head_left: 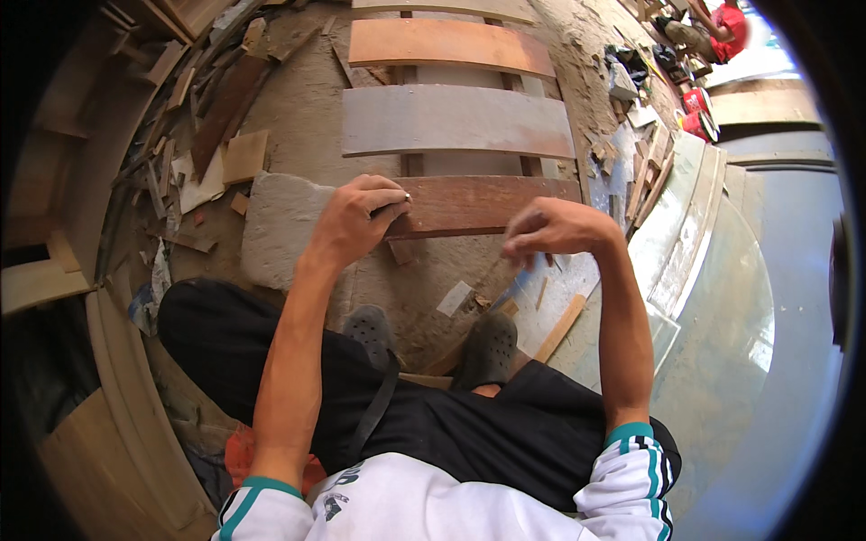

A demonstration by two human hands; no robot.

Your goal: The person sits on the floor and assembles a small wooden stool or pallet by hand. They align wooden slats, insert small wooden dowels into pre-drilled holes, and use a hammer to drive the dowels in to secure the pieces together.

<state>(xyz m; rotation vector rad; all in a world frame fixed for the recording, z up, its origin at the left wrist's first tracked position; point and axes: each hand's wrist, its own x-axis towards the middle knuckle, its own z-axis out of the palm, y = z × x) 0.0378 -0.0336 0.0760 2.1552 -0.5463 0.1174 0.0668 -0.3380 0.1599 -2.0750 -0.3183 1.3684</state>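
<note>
In front of me lies a ladder-like wooden frame whose nearest slat is a reddish-brown board (pixel 483 206). My left hand (pixel 358 216) is at this board's left end, thumb and fingers pinched together. A tiny pale speck shows at the fingertips; what it is I cannot make out. Over the right part of the same board hangs my right hand (pixel 559 227), its fingers bent downward and smeared by motion. Whether it touches the board is unclear. Beyond come a greyish slat (pixel 458 119) and an orange-brown slat (pixel 451 45).
A flat stone slab (pixel 284 225) lies left of the frame. Wood offcuts (pixel 245 158) litter the ground at left. Glass sheets (pixel 722 288) lean or lie at right, beside red cans (pixel 696 113). Another person in red (pixel 729 34) sits at the far right.
</note>
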